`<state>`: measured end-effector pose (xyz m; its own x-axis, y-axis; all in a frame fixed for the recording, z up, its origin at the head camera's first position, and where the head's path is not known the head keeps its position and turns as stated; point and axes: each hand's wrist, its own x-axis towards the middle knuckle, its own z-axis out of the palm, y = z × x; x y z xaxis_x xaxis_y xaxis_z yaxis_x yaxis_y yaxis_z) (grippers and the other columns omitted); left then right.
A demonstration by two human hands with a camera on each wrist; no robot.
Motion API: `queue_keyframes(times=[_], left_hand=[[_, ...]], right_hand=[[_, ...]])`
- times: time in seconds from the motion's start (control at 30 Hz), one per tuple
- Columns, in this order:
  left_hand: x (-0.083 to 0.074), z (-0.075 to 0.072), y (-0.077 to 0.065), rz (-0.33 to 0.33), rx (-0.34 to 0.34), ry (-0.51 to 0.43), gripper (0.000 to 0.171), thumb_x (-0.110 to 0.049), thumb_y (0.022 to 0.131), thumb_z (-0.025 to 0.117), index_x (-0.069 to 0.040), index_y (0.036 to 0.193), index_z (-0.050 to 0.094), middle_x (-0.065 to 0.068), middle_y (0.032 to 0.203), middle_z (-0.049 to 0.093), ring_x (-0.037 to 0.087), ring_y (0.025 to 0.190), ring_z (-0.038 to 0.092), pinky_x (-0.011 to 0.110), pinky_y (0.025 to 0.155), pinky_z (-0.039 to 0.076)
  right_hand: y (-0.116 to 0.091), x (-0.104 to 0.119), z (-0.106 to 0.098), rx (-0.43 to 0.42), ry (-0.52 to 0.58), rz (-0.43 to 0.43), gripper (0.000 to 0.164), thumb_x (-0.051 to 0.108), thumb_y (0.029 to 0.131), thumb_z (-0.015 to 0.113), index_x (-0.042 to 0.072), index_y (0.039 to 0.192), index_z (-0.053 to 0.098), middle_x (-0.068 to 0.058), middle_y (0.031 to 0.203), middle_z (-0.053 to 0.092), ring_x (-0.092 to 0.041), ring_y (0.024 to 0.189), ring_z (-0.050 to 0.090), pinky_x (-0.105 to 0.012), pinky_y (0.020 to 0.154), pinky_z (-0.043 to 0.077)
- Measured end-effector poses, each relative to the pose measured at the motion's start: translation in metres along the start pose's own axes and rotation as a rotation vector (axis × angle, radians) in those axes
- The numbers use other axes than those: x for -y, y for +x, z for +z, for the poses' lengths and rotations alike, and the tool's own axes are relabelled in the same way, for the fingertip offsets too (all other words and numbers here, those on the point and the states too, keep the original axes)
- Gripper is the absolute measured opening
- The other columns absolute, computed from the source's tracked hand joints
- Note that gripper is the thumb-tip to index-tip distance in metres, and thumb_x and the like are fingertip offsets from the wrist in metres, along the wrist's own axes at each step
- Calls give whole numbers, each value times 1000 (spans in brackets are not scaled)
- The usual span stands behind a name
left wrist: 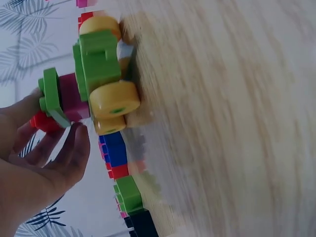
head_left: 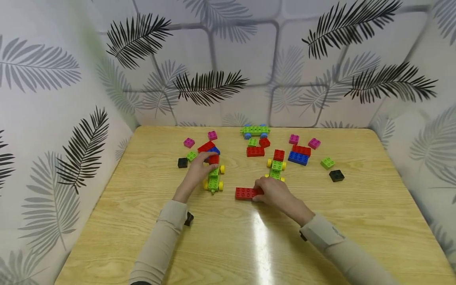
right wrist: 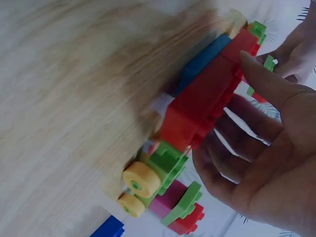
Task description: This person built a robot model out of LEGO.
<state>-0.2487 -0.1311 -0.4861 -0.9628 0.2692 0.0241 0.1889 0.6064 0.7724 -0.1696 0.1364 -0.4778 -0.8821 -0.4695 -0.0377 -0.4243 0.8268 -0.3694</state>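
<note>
My left hand (head_left: 200, 171) pinches a red brick (head_left: 213, 159) between thumb and fingers. This brick tops a stack on a green wheeled base (head_left: 213, 183) with yellow wheels; in the left wrist view a green brick (left wrist: 55, 96) and a magenta brick (left wrist: 74, 96) sit below it. My right hand (head_left: 276, 193) grips the right end of a long red brick (head_left: 244, 193) low over the table. A blue piece (right wrist: 202, 61) shows along its lower side in the right wrist view. Just beyond that hand stands a second green wheeled base (head_left: 275, 174), carrying a similar stack.
Behind, a green base with blue wheels (head_left: 255, 131) stands near the table's back edge. Another red brick (head_left: 255, 151) lies in front of it. On the right are a blue brick (head_left: 298, 158), a lime brick (head_left: 327, 163) and a black brick (head_left: 336, 175). Another black brick (head_left: 183, 162) lies left.
</note>
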Motion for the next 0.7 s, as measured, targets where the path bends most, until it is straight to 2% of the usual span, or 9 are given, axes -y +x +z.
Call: queue_keyframes(times=[0.1, 0.2, 0.3, 0.4, 0.53, 0.7], left_hand=[[0, -2, -3, -19, 36, -21, 46, -19, 92, 66, -10, 136, 55, 12, 134, 52, 32, 116, 52, 46, 95, 46], [0, -2, -7, -49, 62, -84, 46, -19, 91, 68, -11, 134, 56, 10, 134, 53, 32, 116, 54, 44, 92, 49], [1, 1, -10, -89, 91, -200, 43, -18, 90, 70, -13, 131, 58, 9, 129, 56, 30, 110, 57, 42, 83, 53], [4, 4, -12, -113, 107, -288, 42, -18, 89, 71, -14, 129, 59, 8, 124, 59, 26, 103, 58, 39, 74, 54], [5, 8, -15, -109, 104, -328, 43, -17, 88, 72, -12, 129, 59, 8, 123, 59, 24, 100, 58, 36, 71, 53], [1, 13, -19, -97, 127, -381, 44, -14, 88, 72, -11, 130, 59, 8, 125, 59, 27, 106, 57, 32, 77, 53]], right_hand=[[2, 4, 4, -24, -21, -18, 42, 30, 79, 80, 6, 111, 68, -6, 93, 66, -17, 79, 60, -34, 64, 51], [5, 7, 11, -17, -22, -41, 48, 26, 80, 79, 8, 122, 65, -8, 103, 67, -22, 89, 63, -38, 72, 52], [8, 10, 15, 2, -31, -52, 44, 22, 82, 78, 12, 123, 66, -7, 106, 68, -24, 94, 64, -39, 74, 53], [8, 13, 13, -12, -26, -41, 43, 19, 83, 77, 12, 124, 65, -7, 103, 68, -24, 91, 64, -39, 71, 53], [7, 16, 2, -112, -16, -45, 50, 18, 83, 76, 14, 130, 61, -8, 104, 68, -24, 91, 65, -39, 70, 54], [9, 22, -13, -279, -25, -139, 51, 21, 85, 75, 17, 133, 59, -8, 98, 68, -23, 84, 65, -38, 68, 55]])
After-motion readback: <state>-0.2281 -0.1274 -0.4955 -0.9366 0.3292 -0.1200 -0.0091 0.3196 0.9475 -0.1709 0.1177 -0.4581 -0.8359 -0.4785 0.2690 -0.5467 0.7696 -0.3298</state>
